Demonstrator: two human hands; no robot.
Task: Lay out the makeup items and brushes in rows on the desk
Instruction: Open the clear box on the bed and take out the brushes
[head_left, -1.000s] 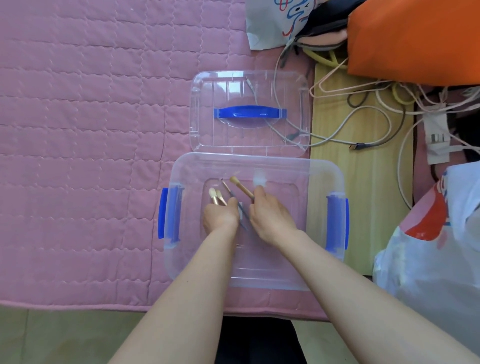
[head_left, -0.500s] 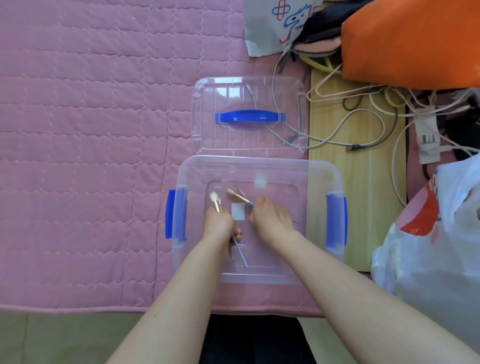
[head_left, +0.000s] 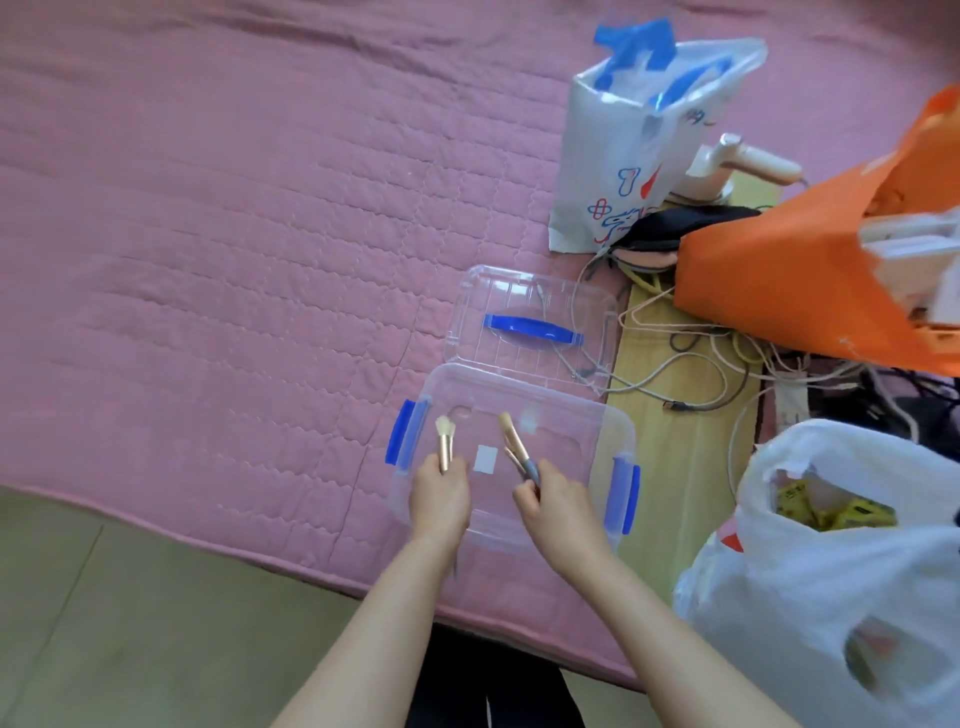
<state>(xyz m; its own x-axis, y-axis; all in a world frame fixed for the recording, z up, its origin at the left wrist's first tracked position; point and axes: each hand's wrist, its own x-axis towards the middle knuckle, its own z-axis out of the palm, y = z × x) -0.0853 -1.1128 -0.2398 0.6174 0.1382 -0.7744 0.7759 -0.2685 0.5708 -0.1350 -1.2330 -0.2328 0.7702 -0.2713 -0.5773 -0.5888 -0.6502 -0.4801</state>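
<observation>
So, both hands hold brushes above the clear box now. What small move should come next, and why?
Probably carry the left hand and its brush left onto the pink quilt and lay it down; the right hand grips more brushes, and none are laid out yet.

Bright, even daylight; soft, faint shadows only; mild glare on the clear box lid (head_left: 530, 317); motion blur at right edge smears the orange bag (head_left: 810, 270) and white plastic bag (head_left: 831, 571); wide-angle bending of the pink quilt (head_left: 234, 234) toward the edges.

Pink quilted cover (head_left: 234, 249), blue-latched clear box (head_left: 597, 431)
</observation>
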